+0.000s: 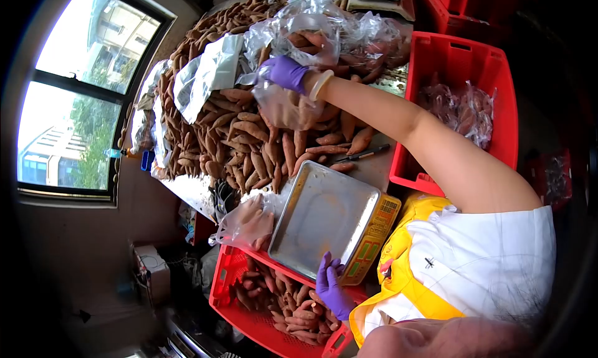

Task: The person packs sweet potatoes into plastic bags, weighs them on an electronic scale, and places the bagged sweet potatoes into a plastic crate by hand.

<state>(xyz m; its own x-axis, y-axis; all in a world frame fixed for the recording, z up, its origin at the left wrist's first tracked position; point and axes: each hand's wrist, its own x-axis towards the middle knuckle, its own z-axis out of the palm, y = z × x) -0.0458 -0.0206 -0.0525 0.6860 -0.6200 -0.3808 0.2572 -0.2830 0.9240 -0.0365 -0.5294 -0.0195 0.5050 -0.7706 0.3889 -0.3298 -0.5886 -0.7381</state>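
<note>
Your purple-gloved right hand [286, 73] pinches a thin clear plastic bag [283, 109] at twelve o'clock, over brown tapered roots [250, 130]; your purple-gloved left hand [332, 288], at six, is loosely spread. You're apparently fetching it; opening calls for both.

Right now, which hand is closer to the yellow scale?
Left: the left hand is at the edge of the yellow scale, while the right hand is farther off, at a clear bag over the sweet potatoes.
</note>
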